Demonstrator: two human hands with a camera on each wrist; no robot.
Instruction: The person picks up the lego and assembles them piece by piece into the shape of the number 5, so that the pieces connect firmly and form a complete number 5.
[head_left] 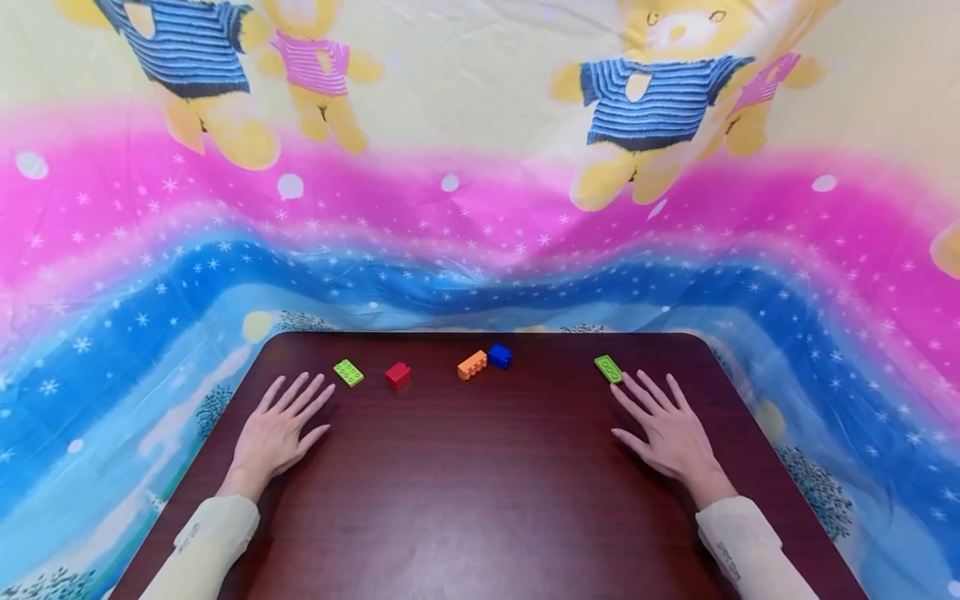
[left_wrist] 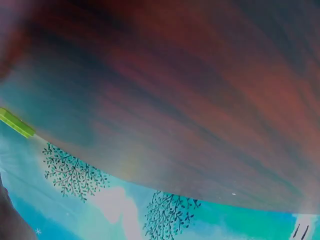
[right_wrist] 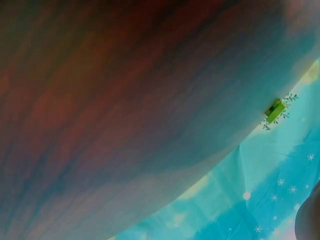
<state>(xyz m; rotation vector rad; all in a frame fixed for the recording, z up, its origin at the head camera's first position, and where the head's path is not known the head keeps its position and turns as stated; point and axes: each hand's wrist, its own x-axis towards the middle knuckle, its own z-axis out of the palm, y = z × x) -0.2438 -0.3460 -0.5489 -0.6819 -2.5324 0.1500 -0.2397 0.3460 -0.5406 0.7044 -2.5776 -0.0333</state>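
Note:
My left hand [head_left: 273, 433] lies spread on the left of the dark wooden table, fingers straight, holding nothing. Just beyond its fingertips is a lime-green toy brick [head_left: 348, 372] with studs, also seen at the edge of the left wrist view as a green strip [left_wrist: 16, 123]. My right hand [head_left: 666, 429] is spread on the right side, empty, its index fingertip close to another green brick [head_left: 608, 369]; whether they touch I cannot tell. That brick [right_wrist: 275, 111] shows small in the right wrist view. Between the hands lie a red brick [head_left: 398, 375], an orange brick [head_left: 472, 365] and a blue brick [head_left: 500, 357].
The glossy brown table [head_left: 465, 483] has rounded far corners, and the bricks sit near its back edge. Behind and around it hangs a cloth [head_left: 465, 200] printed with bears and snowflakes. The orange and blue bricks are almost side by side.

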